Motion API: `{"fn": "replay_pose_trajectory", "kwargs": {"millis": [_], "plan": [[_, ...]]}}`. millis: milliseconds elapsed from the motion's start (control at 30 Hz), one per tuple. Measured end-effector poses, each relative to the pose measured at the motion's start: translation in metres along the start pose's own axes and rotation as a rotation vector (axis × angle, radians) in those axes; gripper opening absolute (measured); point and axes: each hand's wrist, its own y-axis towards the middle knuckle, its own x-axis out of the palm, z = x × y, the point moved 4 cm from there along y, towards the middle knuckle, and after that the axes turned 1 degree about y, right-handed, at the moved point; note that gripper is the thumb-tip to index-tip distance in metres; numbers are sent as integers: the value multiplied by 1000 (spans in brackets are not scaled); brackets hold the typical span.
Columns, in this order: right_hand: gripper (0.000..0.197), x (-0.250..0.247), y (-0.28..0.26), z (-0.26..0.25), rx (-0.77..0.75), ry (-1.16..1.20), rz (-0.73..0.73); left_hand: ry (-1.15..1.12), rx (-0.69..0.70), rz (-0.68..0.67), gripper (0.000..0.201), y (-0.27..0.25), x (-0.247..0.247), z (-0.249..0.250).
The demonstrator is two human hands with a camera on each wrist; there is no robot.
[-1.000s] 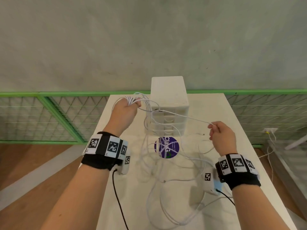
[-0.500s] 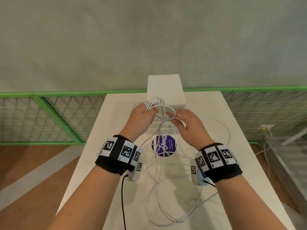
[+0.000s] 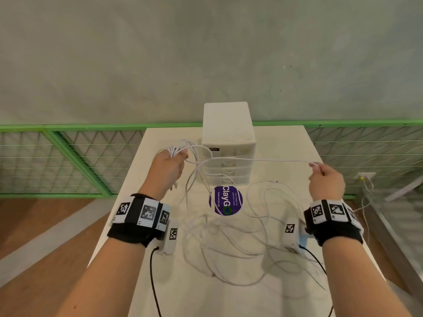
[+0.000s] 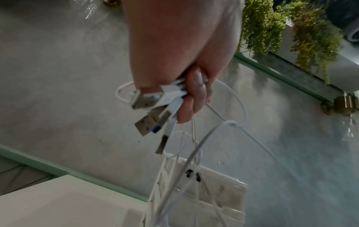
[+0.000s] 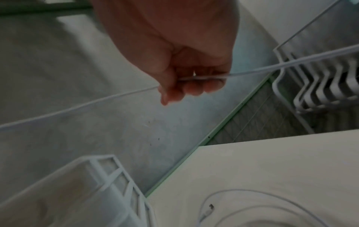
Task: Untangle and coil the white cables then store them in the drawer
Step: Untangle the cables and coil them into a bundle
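Note:
Several white cables [image 3: 229, 236] lie tangled on the white table [image 3: 160, 282] and hang up toward my hands. My left hand [image 3: 168, 164] is raised left of the white drawer unit [image 3: 227, 143] and grips a bunch of cable loops; the left wrist view shows USB plugs [image 4: 153, 107] sticking out of that fist [image 4: 186, 95]. My right hand [image 3: 325, 177] is out to the right and pinches one cable strand [image 3: 263, 159], stretched nearly taut across the drawer front to the left hand. The right wrist view shows the strand [image 5: 202, 78] passing through my curled fingers [image 5: 194, 87]. All drawers look closed.
A round purple sticker [image 3: 226, 200] marks the table in front of the drawer unit. A green mesh railing [image 3: 68, 161] runs behind the table against a grey wall. Black leads trail from my wrist cameras over the near table edge. Wooden floor lies to the left.
My hands were together at the bundle in front of the drawer unit; now the right hand has swung out to the right, drawing one strand straight, and the left hand has shifted left.

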Motion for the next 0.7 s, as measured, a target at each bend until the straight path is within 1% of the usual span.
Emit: {"fn": "replay_pose_trajectory", "kwargs": {"millis": [33,67,100,133,200,233,267,300,333,367,400,433,500,567,633,700], "plan": [[30,6,-4,0,27,-88,-57,2,0,-8,27,0,3,-1],[36,13,-10,-6,14,-177,-116,20,9,-22,26,-1,7,-1],[46,20,-18,-15,-52,-242,-160,51,24,-44,25,0,13,0],[57,28,-28,-27,-167,-256,-189,83,40,-66,26,-1,19,1],[69,41,-55,-61,-466,-145,-250,138,67,-96,30,-1,30,5],[70,45,-70,-79,-621,-105,-295,163,79,-105,31,-2,35,7],[66,51,-83,-93,-755,-94,-349,187,87,-111,32,-2,39,10],[58,56,-93,-102,-845,-84,-410,205,95,-115,34,-4,42,12],[47,60,-98,-107,-869,-70,-473,208,97,-113,35,-4,43,14],[36,63,-100,-109,-834,-55,-520,195,94,-104,36,-4,43,15],[28,63,-98,-108,-762,-39,-539,175,84,-87,36,-4,40,16],[24,62,-94,-105,-687,-29,-520,155,74,-64,32,-3,37,16],[22,57,-79,-95,-571,-30,-422,114,56,12,25,-2,28,14],[21,52,-60,-76,-461,-41,-317,65,30,110,29,-3,15,9],[20,47,-39,-47,-312,-55,-225,-22,-9,188,28,-2,1,3],[21,39,-23,-15,-131,-53,-166,-83,-47,240,21,0,-12,-4]]}}
